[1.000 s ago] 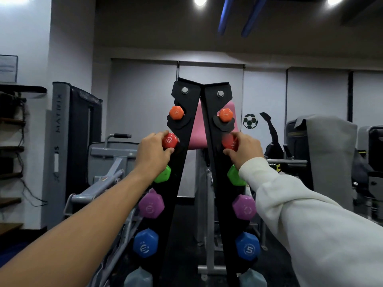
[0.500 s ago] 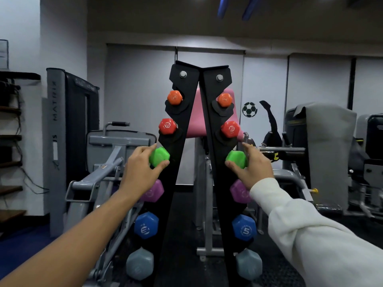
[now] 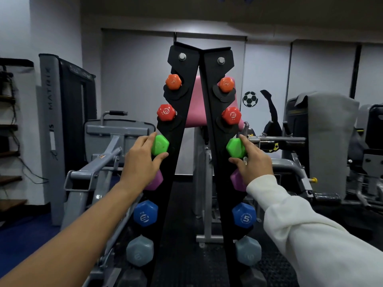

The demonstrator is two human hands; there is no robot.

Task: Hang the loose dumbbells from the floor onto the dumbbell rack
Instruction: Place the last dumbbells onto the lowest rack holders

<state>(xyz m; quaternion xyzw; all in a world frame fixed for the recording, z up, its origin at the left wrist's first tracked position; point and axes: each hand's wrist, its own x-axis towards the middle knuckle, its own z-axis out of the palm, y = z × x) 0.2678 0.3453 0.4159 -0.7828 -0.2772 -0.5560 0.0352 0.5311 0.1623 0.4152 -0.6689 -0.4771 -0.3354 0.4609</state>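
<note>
A black A-shaped dumbbell rack [image 3: 187, 125] stands straight ahead, with coloured hex dumbbells on both uprights. From the top down they are orange [image 3: 173, 82], red [image 3: 165, 112], green, purple, blue [image 3: 145, 213] and grey [image 3: 139, 250]. My left hand [image 3: 143, 160] grips the left green dumbbell [image 3: 160, 145] between fingers and thumb at its slot. My right hand [image 3: 253, 160] grips the right green dumbbell [image 3: 235, 148] the same way. The purple dumbbells [image 3: 156, 181] sit half hidden behind my hands.
Grey gym machines [image 3: 116, 146] stand close behind the rack on the left and right [image 3: 323, 141]. A tall Matrix weight stack [image 3: 62, 121] rises at the left. A pink pad [image 3: 196, 108] shows between the uprights. Dark rubber floor lies below.
Both hands dropped from the red dumbbells to the green ones a second ago and stay there. The view has tilted down a little.
</note>
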